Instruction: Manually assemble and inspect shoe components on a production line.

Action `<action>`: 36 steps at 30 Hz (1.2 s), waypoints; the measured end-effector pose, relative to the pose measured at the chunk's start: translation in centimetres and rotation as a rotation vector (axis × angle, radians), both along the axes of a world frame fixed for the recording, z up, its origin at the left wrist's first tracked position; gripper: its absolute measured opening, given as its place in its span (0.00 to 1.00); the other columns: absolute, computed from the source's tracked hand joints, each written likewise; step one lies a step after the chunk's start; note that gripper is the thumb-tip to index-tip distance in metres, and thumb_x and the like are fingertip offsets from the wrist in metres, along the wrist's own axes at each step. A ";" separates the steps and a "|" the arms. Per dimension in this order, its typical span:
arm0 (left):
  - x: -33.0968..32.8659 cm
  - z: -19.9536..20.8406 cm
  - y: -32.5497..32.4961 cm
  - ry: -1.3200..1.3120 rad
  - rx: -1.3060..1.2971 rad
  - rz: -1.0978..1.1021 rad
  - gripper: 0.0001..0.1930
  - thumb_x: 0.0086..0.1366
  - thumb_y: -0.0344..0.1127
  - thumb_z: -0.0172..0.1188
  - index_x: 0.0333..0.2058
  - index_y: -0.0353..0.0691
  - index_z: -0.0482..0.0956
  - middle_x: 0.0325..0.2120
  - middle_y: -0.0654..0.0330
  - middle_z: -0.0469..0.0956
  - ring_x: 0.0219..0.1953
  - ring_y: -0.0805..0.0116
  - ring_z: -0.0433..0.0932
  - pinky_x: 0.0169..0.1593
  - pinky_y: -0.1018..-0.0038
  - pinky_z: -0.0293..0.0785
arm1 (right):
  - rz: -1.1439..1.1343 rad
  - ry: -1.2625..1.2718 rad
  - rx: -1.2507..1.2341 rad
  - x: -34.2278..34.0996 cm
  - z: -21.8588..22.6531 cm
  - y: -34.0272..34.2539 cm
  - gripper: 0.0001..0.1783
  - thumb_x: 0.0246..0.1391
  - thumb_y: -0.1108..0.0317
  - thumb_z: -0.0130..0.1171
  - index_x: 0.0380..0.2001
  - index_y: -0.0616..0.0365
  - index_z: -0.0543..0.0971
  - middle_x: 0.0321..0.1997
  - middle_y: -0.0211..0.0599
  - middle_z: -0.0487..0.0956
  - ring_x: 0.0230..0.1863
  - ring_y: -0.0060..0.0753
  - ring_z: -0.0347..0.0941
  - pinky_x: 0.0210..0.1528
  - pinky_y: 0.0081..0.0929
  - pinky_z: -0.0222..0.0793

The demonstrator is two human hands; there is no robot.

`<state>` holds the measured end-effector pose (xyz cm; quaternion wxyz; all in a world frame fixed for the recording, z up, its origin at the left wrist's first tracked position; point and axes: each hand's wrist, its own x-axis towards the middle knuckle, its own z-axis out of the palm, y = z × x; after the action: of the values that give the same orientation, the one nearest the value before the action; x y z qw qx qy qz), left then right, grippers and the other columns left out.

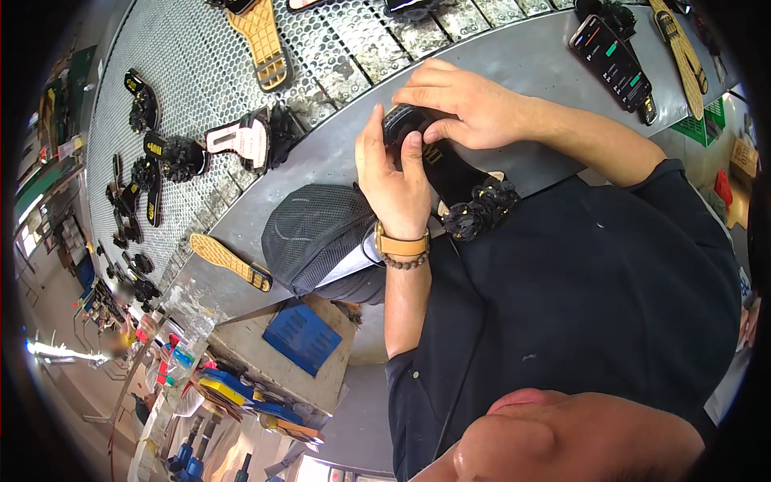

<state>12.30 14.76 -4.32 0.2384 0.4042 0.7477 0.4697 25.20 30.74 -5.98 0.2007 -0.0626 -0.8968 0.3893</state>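
Both hands are on a black sandal (pixel 450 170) in front of my chest, over the grey metal bench edge. Black fabric flowers (pixel 480 210) with small gold beads cover its toe end. My left hand (pixel 393 165), with a tan-strapped watch and a beaded bracelet at the wrist, wraps its fingers and thumb round the heel end. From the other side my right hand (pixel 462 104) closes on the same end, its thumb on the insole and its fingers over the rim. The fingers partly hide the heel.
A perforated metal conveyor (pixel 201 72) carries several flowered sandals and a tan-soled one (pixel 261 44). Another tan sole (pixel 229 261) lies at the bench's left. Beside my left forearm is a dark mesh cap (pixel 313 233). A phone (pixel 610 63) rests at the far right.
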 end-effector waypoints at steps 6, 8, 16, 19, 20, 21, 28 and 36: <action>-1.2 -1.2 0.4 0.245 0.013 -0.072 0.27 0.67 0.32 0.67 0.63 0.38 0.74 0.51 0.47 0.78 0.51 0.46 0.80 0.54 0.60 0.78 | -0.069 0.047 -0.010 -0.3 -0.7 -0.5 0.31 0.52 0.65 0.69 0.58 0.65 0.76 0.53 0.45 0.77 0.54 0.52 0.69 0.60 0.47 0.68; -1.3 -1.6 0.7 0.341 0.005 -0.104 0.25 0.67 0.32 0.67 0.62 0.37 0.75 0.51 0.47 0.79 0.50 0.45 0.79 0.53 0.59 0.77 | -0.090 0.068 0.064 -0.3 -0.5 -0.4 0.30 0.50 0.66 0.70 0.56 0.64 0.77 0.51 0.43 0.76 0.54 0.52 0.68 0.59 0.46 0.68; -0.2 -2.3 1.3 0.431 0.104 0.007 0.19 0.67 0.28 0.65 0.56 0.35 0.79 0.44 0.48 0.81 0.45 0.49 0.81 0.50 0.61 0.77 | -0.066 0.154 0.123 -0.3 -0.8 -0.3 0.28 0.50 0.68 0.70 0.55 0.65 0.76 0.48 0.42 0.74 0.52 0.52 0.67 0.57 0.44 0.68; 0.0 -2.4 1.4 0.442 0.105 -0.023 0.18 0.71 0.31 0.62 0.58 0.35 0.78 0.45 0.47 0.81 0.45 0.48 0.81 0.51 0.60 0.77 | -0.077 0.130 0.166 -0.1 -1.0 -0.1 0.24 0.52 0.66 0.69 0.50 0.64 0.76 0.46 0.40 0.75 0.52 0.50 0.69 0.57 0.41 0.69; -0.1 -2.4 1.4 0.451 0.090 -0.046 0.18 0.72 0.31 0.61 0.58 0.35 0.78 0.45 0.47 0.81 0.46 0.48 0.81 0.52 0.60 0.76 | -0.076 0.133 0.197 -0.1 -1.1 0.1 0.23 0.54 0.65 0.68 0.50 0.64 0.76 0.46 0.41 0.75 0.52 0.50 0.68 0.57 0.41 0.69; 0.3 -2.5 1.5 0.446 0.103 -0.035 0.17 0.73 0.32 0.58 0.57 0.34 0.78 0.45 0.47 0.81 0.46 0.47 0.80 0.52 0.59 0.76 | -0.072 0.133 0.226 0.0 -1.2 0.2 0.21 0.57 0.63 0.66 0.49 0.64 0.76 0.45 0.41 0.75 0.51 0.50 0.68 0.57 0.41 0.69; 1.3 -3.1 2.6 0.348 0.119 0.022 0.13 0.74 0.34 0.56 0.52 0.33 0.79 0.42 0.46 0.80 0.46 0.46 0.79 0.50 0.58 0.75 | -0.052 0.136 0.162 0.1 -1.5 0.6 0.20 0.60 0.64 0.64 0.50 0.67 0.77 0.46 0.45 0.75 0.49 0.52 0.68 0.54 0.44 0.69; 1.9 -3.4 3.8 0.353 0.102 0.106 0.12 0.76 0.34 0.52 0.48 0.33 0.79 0.39 0.48 0.79 0.42 0.48 0.78 0.49 0.58 0.73 | -0.224 0.163 0.070 -0.5 -2.0 0.0 0.13 0.60 0.69 0.63 0.44 0.66 0.81 0.38 0.41 0.76 0.45 0.45 0.68 0.49 0.39 0.68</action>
<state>14.24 18.60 -7.75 0.0577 0.4519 0.7734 0.4408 24.66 30.75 -8.02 0.3170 -0.1234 -0.8780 0.3369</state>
